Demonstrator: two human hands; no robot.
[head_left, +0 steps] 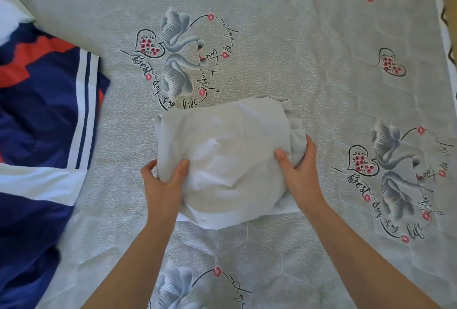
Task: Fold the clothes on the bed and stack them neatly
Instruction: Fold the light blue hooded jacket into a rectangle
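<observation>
Both hands gripped a folded white garment (223, 160) near the middle of the swan-printed bedsheet (309, 66) — the left hand (164, 185) clasped its near-left edge, thumb on top, and the right hand (300, 172) clasped its bunched right side. Navy, red and white clothing (42, 115) lay well apart at the left.

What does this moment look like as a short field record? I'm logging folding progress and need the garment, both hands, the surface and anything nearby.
garment: white folded cloth, a bulky bundle lying on the bed
left hand: left hand grips the bundle's left edge, thumb on top
right hand: right hand grips the bundle's right edge, thumb on top
surface: grey bedsheet printed with swans and hearts
nearby: navy, red and white fabric at the left, apart from the bundle
stack: none visible
</observation>
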